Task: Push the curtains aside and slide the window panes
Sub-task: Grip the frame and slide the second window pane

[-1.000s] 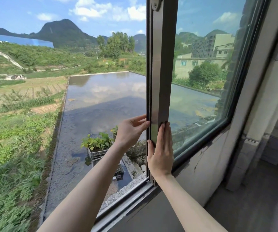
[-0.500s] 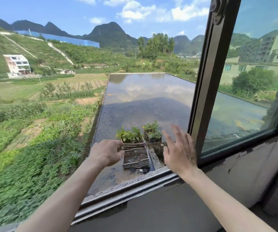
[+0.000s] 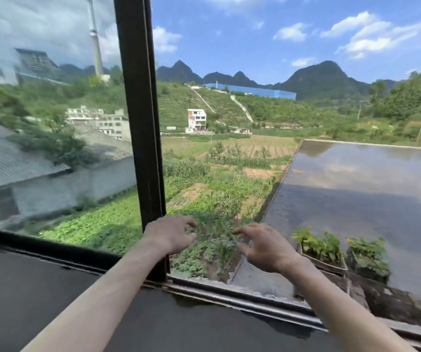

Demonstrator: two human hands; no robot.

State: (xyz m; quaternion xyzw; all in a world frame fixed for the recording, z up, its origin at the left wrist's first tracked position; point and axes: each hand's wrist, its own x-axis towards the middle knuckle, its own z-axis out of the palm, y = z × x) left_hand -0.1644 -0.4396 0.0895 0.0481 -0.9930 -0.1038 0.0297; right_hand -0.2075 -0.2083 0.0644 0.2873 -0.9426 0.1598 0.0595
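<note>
I've let go of the right-hand pane and turned to the left window pane (image 3: 52,138) at nine o'clock. My left hand (image 3: 171,237) curls loosely by its dark stile (image 3: 140,123); my right hand (image 3: 265,247) hangs spread, empty, at three o'clock. No curtain is in view.

Head-worn, looking forward and slightly down over the sill (image 3: 229,323), close to the window frame (image 3: 140,123) (single wide-angle view), facing outward across the fields (image 3: 229,174).
</note>
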